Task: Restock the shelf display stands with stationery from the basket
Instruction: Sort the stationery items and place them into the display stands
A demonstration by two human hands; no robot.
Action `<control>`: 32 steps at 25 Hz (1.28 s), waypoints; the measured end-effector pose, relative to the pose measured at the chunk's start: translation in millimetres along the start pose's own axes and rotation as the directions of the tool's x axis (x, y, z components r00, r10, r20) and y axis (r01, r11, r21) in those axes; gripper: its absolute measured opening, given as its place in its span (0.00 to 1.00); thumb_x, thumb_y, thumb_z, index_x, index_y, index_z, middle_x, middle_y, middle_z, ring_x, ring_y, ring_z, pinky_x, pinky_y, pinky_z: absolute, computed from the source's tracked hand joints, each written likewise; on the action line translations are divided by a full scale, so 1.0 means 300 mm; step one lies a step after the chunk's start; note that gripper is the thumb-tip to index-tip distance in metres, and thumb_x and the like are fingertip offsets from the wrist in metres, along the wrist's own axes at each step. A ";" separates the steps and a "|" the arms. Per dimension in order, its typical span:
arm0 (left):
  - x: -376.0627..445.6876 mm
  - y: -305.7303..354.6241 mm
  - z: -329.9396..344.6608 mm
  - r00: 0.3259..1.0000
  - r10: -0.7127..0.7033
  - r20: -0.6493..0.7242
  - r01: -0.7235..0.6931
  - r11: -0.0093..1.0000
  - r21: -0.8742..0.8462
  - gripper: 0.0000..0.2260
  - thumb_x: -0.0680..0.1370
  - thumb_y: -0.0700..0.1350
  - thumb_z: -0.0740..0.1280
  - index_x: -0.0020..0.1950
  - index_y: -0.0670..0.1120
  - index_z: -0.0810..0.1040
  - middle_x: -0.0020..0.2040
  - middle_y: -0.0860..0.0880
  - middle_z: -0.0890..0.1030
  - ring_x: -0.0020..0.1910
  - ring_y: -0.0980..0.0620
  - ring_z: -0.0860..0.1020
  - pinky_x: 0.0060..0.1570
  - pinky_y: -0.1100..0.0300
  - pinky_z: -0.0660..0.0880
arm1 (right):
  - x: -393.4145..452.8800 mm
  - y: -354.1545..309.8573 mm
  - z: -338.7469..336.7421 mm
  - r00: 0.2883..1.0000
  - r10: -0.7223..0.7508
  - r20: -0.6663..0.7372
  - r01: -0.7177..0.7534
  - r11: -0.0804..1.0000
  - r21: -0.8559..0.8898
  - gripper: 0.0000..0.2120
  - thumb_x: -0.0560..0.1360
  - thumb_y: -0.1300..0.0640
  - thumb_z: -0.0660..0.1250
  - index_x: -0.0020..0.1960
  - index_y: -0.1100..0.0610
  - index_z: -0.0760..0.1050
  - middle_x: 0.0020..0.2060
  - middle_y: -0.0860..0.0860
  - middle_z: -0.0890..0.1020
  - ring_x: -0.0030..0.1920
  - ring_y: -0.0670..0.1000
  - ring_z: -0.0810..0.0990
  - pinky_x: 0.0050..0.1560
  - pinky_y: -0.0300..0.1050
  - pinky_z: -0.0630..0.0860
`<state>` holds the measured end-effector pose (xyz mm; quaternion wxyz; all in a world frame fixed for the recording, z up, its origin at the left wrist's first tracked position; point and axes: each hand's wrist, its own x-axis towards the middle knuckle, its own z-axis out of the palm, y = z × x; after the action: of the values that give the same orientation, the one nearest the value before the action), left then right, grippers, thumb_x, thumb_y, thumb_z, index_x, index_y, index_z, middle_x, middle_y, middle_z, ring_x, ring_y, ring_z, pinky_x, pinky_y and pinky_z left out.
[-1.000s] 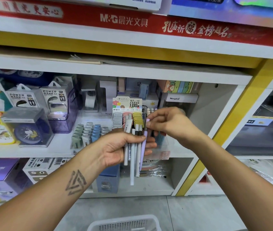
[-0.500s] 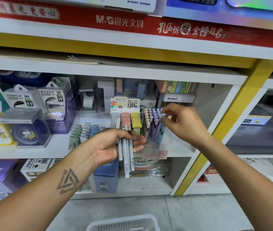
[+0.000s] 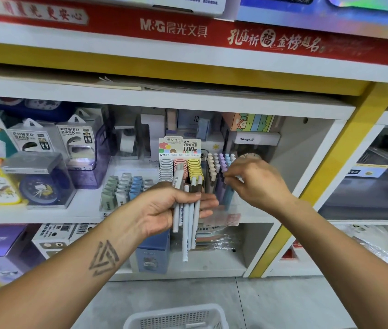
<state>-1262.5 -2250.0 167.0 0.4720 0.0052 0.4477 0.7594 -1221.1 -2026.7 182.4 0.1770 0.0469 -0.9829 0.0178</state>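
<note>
The left hand [image 3: 164, 207] grips a bunch of pens [image 3: 189, 217] (light, stiff, slippery; best pinched mid-barrel); the right hand [image 3: 257, 184] pinches one in the stand [image 3: 221, 181].

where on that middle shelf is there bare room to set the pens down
Bare white shelf board lies right of the clear pen stand, up to the cubby wall. The left is crowded: power bank boxes, clock box, eraser tray, lead refill display. Right hand blocks the pen stand; left hand holds pens.
</note>
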 end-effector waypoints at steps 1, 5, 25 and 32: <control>-0.002 0.000 0.002 1.000 0.004 0.012 -0.004 1.000 0.002 0.14 0.74 0.28 0.63 0.59 0.28 0.75 0.57 0.32 0.81 0.55 0.38 0.82 0.53 0.43 0.79 | 0.003 -0.007 -0.001 1.000 -0.011 -0.013 0.011 1.000 -0.023 0.11 0.80 0.49 0.64 0.55 0.49 0.83 0.52 0.46 0.79 0.55 0.51 0.76 0.47 0.51 0.77; -0.005 0.000 0.019 0.998 0.021 0.055 -0.022 1.000 0.020 0.13 0.74 0.28 0.63 0.57 0.30 0.79 0.57 0.32 0.81 0.55 0.38 0.82 0.53 0.44 0.79 | 0.014 -0.076 -0.027 0.996 0.083 0.026 -0.084 0.848 0.523 0.12 0.79 0.47 0.67 0.58 0.51 0.83 0.48 0.43 0.82 0.46 0.45 0.80 0.46 0.46 0.76; 0.019 -0.001 -0.007 0.999 0.040 -0.029 -0.042 0.997 -0.067 0.20 0.71 0.24 0.60 0.63 0.31 0.70 0.56 0.29 0.80 0.54 0.35 0.82 0.50 0.41 0.80 | -0.004 0.110 -0.074 0.907 0.348 -0.239 -0.153 0.798 0.583 0.04 0.77 0.60 0.70 0.51 0.53 0.78 0.39 0.49 0.83 0.41 0.47 0.83 0.47 0.50 0.83; 0.014 0.005 -0.019 0.999 0.032 -0.038 -0.034 0.999 -0.029 0.20 0.70 0.25 0.63 0.62 0.29 0.71 0.56 0.29 0.80 0.54 0.35 0.82 0.50 0.43 0.81 | 0.022 0.050 -0.103 0.891 0.213 -0.400 -0.041 0.917 0.397 0.03 0.74 0.59 0.68 0.47 0.54 0.78 0.33 0.46 0.79 0.35 0.47 0.78 0.38 0.48 0.79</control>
<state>-1268.4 -2251.2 162.8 0.4510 -0.0085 0.4453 0.7735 -1218.0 -2010.7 213.3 0.3782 0.0093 -0.8970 0.2288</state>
